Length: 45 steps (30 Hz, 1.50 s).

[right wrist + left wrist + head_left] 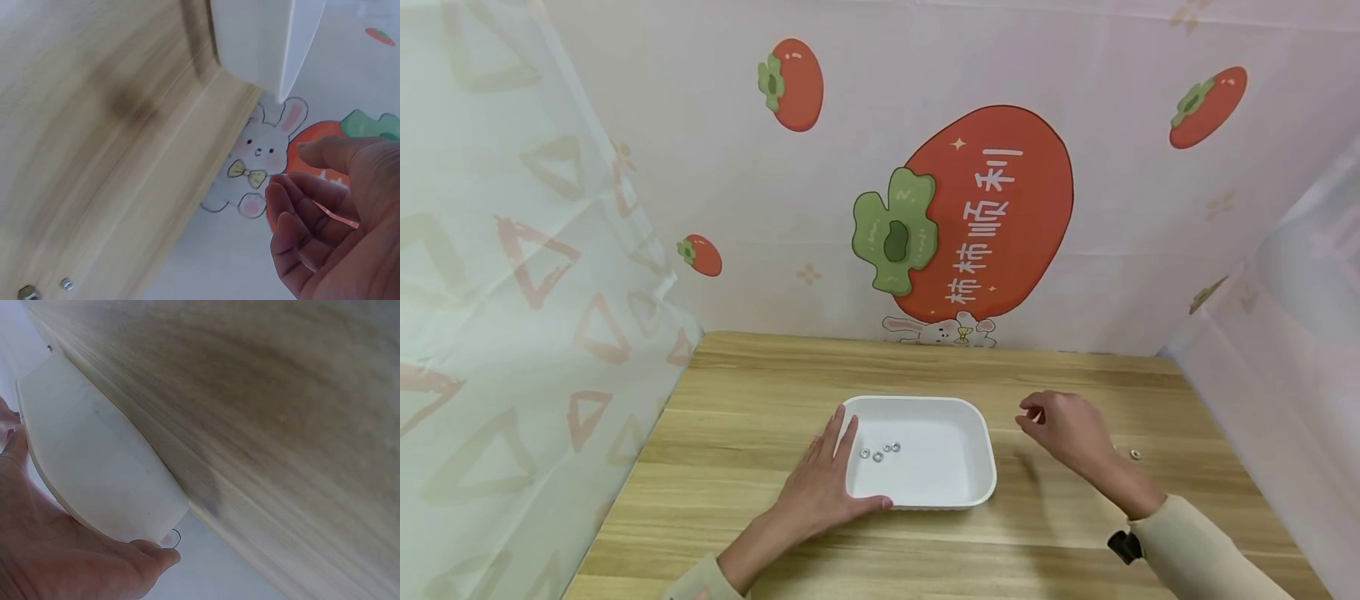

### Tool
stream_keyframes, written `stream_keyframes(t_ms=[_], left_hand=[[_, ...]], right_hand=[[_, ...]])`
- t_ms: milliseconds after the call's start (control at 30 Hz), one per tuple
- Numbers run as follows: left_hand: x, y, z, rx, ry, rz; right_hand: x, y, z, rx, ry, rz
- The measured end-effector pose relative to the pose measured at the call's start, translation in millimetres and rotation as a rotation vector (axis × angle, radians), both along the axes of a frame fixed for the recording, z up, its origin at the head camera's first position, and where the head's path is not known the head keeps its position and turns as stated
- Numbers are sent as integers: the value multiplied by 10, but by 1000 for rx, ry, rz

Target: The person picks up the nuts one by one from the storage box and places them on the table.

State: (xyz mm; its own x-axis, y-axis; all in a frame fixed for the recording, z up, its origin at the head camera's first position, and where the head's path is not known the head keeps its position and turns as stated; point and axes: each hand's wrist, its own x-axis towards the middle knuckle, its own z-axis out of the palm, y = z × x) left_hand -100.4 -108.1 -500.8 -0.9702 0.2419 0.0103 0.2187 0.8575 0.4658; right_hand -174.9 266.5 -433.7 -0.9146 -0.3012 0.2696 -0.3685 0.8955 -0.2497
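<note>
My left hand [820, 492] rests spread along the left end of a white plastic tray [951, 500], with straight fingers at the left rim and the thumb on the near rim. Inside the tray, near its left side, lie several small metal nuts [878, 457]. In the left wrist view the palm lies along the tray's outer wall [100, 450]. My right hand [1067, 429] hovers to the right of the tray, over the table. Its fingers [294, 244] are loosely curled in the right wrist view, with the thumb apart from them and nothing visible between.
A nut [1135, 454] lies on the wooden table [737, 400] right of my right wrist, with another partly hidden beside it. In the right wrist view, a larger nut [29, 292] and a smaller one [66, 284] show. Patterned cloth [737, 167] hangs behind and at both sides.
</note>
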Motion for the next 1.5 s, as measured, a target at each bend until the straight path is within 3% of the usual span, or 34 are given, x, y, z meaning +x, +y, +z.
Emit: stream_keyframes(t_ms=[333,833,1100,1500], left_hand=[[2,3,-7,1,0,-3],[-5,-9,-7,3,6,-3],[-10,-2,-4,8,-5,0],[-2,0,6,-9,-3,1]], right_hand=[[0,-302,78,19,18,81],[-17,-789,126,64,-115,174],[-42,-995,94,97,-178,205],[-91,-1240,-19,157,-205,252]])
